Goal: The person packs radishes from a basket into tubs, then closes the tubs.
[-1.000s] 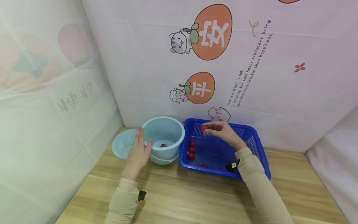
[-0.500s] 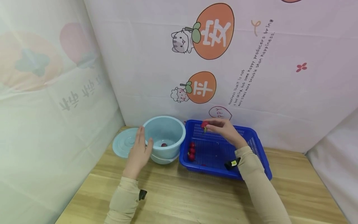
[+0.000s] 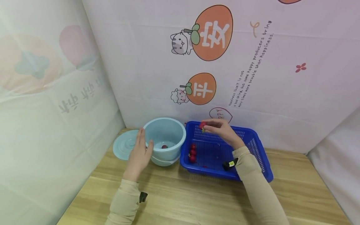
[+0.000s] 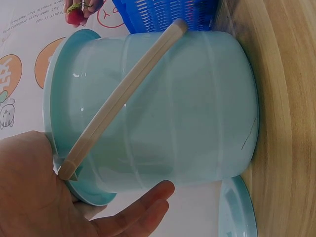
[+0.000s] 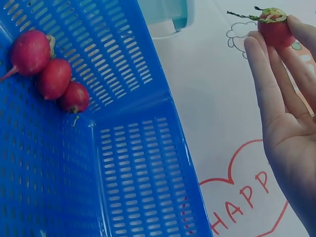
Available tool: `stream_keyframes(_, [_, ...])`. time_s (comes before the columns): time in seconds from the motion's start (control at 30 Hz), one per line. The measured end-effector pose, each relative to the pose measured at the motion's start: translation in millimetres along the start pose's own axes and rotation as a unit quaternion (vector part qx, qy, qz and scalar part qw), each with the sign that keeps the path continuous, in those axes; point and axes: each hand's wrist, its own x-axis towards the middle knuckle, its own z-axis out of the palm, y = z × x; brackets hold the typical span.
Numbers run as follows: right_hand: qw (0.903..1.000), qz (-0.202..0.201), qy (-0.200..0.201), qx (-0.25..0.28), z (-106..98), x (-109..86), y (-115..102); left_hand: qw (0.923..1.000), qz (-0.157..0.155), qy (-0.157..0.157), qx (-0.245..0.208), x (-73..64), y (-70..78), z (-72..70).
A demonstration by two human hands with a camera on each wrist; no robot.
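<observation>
My right hand (image 3: 220, 131) pinches a small red radish (image 3: 202, 126) with a green stem stub, held up above the back of the blue basket (image 3: 253, 132). In the right wrist view, the thumb and fingertips meet around that radish (image 5: 277, 29). My left hand (image 3: 138, 156) rests with straight fingers and thumb spread against the left side of a light blue bucket (image 3: 166, 153). One radish (image 3: 164, 146) lies on the bucket's floor. Inside the basket, three radishes (image 3: 192, 152) sit in a row along the left wall; another (image 3: 205, 166) is mostly hidden by the front rim.
A light blue lid (image 3: 122, 145) lies on the wooden table (image 3: 180, 200) left of the bucket. The bucket's beige handle (image 4: 123, 98) hangs slanted across its side. Close behind stands a printed white cloth wall (image 3: 152, 78); another cloth wall (image 3: 84, 125) bounds the left.
The right hand has lifted the radish slightly and shifted a little left over the basket. The left hand keeps its place at the bucket.
</observation>
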Motion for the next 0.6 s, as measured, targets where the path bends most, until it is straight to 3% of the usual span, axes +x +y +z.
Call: stream_keyframes(0.6, [0.9996, 0.008, -0.017, 0.021, 34, 26.4, 1, 1.0, 0.003, -0.003, -0.002, 0.7, -3.0, -0.4])
